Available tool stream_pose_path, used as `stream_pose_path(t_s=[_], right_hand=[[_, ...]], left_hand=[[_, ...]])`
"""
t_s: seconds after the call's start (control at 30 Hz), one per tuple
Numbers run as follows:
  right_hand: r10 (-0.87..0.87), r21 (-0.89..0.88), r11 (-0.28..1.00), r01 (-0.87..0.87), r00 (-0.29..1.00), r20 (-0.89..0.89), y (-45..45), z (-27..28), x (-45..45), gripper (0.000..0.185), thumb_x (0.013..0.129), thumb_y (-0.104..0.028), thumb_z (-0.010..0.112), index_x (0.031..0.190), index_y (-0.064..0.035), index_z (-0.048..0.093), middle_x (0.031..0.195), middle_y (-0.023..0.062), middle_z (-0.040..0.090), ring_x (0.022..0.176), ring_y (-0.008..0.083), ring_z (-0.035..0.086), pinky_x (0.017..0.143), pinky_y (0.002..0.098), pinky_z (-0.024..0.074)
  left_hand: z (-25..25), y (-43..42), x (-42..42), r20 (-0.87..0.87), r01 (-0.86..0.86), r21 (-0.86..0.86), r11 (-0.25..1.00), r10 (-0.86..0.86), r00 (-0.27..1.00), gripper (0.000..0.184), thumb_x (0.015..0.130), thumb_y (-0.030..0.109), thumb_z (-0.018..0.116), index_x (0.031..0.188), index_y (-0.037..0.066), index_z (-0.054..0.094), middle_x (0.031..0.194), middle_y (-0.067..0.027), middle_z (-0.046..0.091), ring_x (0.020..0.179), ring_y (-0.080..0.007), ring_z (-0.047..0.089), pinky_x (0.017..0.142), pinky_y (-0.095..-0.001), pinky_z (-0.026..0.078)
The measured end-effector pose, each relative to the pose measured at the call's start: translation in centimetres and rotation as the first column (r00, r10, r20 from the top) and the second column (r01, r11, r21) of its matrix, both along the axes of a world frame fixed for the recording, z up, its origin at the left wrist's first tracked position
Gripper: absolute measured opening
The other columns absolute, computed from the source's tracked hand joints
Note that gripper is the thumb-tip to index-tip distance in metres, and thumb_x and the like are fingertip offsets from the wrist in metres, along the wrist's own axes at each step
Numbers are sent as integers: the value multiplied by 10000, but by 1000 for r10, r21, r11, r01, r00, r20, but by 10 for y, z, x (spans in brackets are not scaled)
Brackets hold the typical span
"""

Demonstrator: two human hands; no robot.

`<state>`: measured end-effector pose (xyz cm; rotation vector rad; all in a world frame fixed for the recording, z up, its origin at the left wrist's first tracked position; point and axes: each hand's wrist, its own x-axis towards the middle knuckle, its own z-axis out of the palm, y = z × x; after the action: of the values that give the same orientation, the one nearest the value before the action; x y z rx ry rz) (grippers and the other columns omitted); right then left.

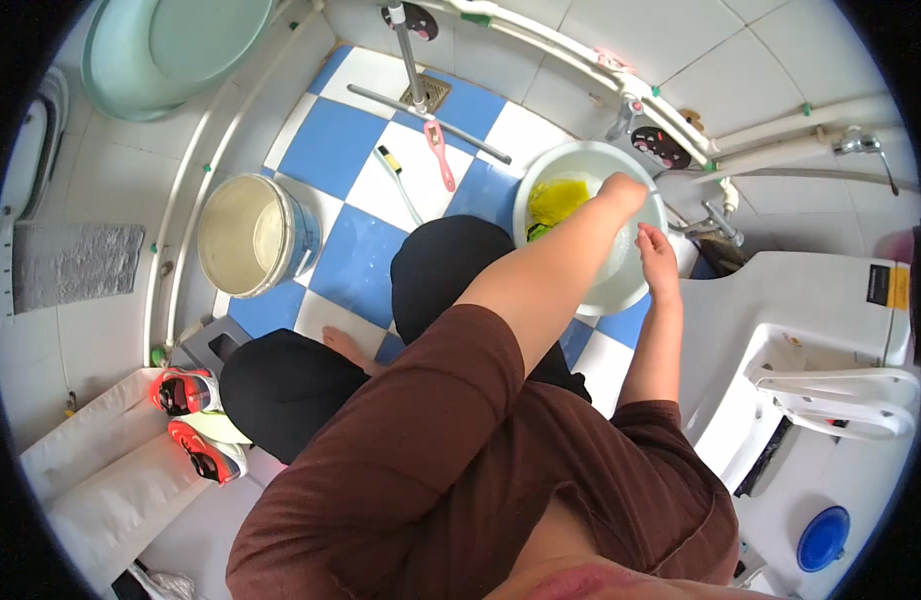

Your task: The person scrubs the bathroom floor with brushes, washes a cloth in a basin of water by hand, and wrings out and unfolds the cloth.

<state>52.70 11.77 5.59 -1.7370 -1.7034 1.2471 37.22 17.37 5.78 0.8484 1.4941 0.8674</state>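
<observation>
My left hand is bent down over the far right part of a pale round basin. Its fingers are turned away from view, so I cannot see what they touch. My right hand is by the basin's right rim, fingers loosely bent and apart, with nothing visible in them. Inside the basin, left of my left hand, lies a yellow cloth-like thing with a dark part at its lower edge. The basin seems to hold water.
A white bucket stands left on the blue-and-white tiles. A pink brush and a pale-handled brush lie near a metal drainpipe. Red-orange shoes are at lower left. A white washing machine stands right, below wall pipes and taps.
</observation>
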Motion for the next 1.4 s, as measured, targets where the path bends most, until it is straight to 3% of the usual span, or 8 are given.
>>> stream_pose_path(t_s=[0.63,0.83,1.03,1.13,1.27,1.3,1.37,1.4], right_hand=[[12,55,998,-13,1000,27,0,10,-22,291,880,-205,530,1109,-29,565,999,49,604,907,133,539,817,259,414],[12,41,999,-14,999,48,-2,16,-22,294,877,-203,535,1114,-31,565,1027,64,603,921,141,539,815,266,418],[111,99,988,-116,992,58,-6,29,-16,349,853,-254,558,1127,-38,547,1014,84,607,871,157,578,741,276,443],[112,-203,969,-139,984,-138,-9,101,-8,397,865,-316,532,1166,-56,518,1058,99,594,956,186,574,831,329,442],[-139,-216,937,-276,271,-952,15,65,25,439,860,-377,523,1203,-104,492,1094,110,582,1040,245,544,896,419,431],[-251,-450,889,-83,734,-631,33,29,33,482,848,-382,547,1225,-88,482,1088,113,587,1053,244,537,896,385,427],[-146,-264,964,18,868,-474,14,37,39,479,851,-367,550,1221,-69,490,1101,123,583,1063,236,532,901,352,415],[-108,-152,987,54,919,-379,6,48,28,477,852,-359,551,1219,-60,494,1107,129,581,1069,231,530,904,335,409]], left_hand=[[-9,-1,-8,27,-29,50,998,28,999,279,791,171,531,966,-35,597,942,-160,608,859,-262,568,748,-358,441],[4,-11,-10,124,-120,33,992,115,986,375,798,263,484,910,-70,616,978,-274,583,932,-382,569,827,-416,439],[10,-13,-18,-461,173,213,962,-57,885,359,792,284,506,947,-18,622,1017,-223,592,929,-391,567,797,-396,453],[102,-31,-36,443,92,-15,996,-76,893,350,767,302,549,974,32,625,1045,-207,588,956,-365,564,822,-384,444],[87,-23,-46,-628,500,-12,866,-396,670,392,740,338,600,1051,101,625,1176,-155,536,1136,-302,467,937,-489,339],[84,-46,-48,-851,409,-123,904,-308,426,407,739,348,602,1070,113,623,1216,-137,513,1187,-283,424,974,-533,287],[59,-43,-49,-478,621,-100,778,-585,656,390,736,344,606,1063,131,616,1219,-122,501,1167,-260,439,966,-623,227],[79,-48,-42,-737,529,-113,841,-428,523,354,737,337,599,1015,120,631,1181,-130,518,1135,-258,464,978,-589,241]])
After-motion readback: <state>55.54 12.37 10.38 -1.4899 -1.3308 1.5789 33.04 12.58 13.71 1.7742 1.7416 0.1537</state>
